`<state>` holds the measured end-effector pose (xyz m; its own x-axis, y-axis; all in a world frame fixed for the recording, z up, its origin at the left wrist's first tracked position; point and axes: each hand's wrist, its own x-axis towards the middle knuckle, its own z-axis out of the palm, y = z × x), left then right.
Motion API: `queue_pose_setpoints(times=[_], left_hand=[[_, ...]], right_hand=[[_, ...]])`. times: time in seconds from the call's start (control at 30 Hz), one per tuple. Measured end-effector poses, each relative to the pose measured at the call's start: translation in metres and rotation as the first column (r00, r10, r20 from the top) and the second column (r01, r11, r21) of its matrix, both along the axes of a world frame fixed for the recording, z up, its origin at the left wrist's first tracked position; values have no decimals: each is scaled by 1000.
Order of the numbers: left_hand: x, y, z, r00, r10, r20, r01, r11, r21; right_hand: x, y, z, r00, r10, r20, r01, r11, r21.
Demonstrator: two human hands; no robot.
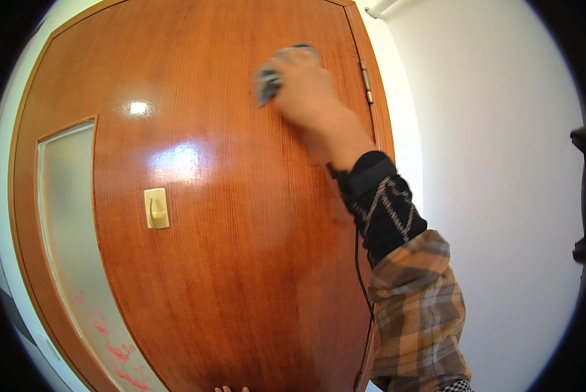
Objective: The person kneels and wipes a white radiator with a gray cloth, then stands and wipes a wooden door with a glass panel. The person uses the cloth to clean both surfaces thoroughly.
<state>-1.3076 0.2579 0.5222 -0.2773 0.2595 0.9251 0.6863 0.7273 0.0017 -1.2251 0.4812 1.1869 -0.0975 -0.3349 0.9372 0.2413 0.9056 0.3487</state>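
Observation:
My right hand (304, 88), slightly blurred, is closed around a crumpled grey cloth (267, 85) and presses it to the upper right part of a glossy reddish-brown wooden door (227, 274). The fingers wrap over the cloth, so much of it is hidden. A black cuff and a rolled plaid sleeve cover my forearm, which reaches up from the lower right. Only the fingertips of my left hand (231, 389) show at the bottom edge, slightly apart and against the lower door; the rest of that hand is out of sight.
A cream plastic hook (156, 209) is fixed to the door. Left of it runs a tall frosted glass panel (71, 196) with red flower shapes low down. A metal hinge (366, 81) sits on the right edge. A thin black cable (360, 274) hangs beside my forearm, and a white wall (495, 196) stands to the right.

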Motion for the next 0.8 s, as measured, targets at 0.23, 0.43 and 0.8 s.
queue_pose_setpoints(times=[0.23, 0.43, 0.8], left_hand=[[-1, 4, 3, 999, 27, -46, -26, 1000, 15], [-1, 5, 2, 995, 25, -101, -20, 999, 46], [7, 5, 2, 998, 4, -58, -2, 999, 40]], right_hand=[[-26, -4, -23, 970, 180, 161, -233, 875, 425], [-13, 39, 67, 986, -54, -156, 46, 997, -57], [-41, -83, -11, 965, 50, 256, -139, 929, 343]])
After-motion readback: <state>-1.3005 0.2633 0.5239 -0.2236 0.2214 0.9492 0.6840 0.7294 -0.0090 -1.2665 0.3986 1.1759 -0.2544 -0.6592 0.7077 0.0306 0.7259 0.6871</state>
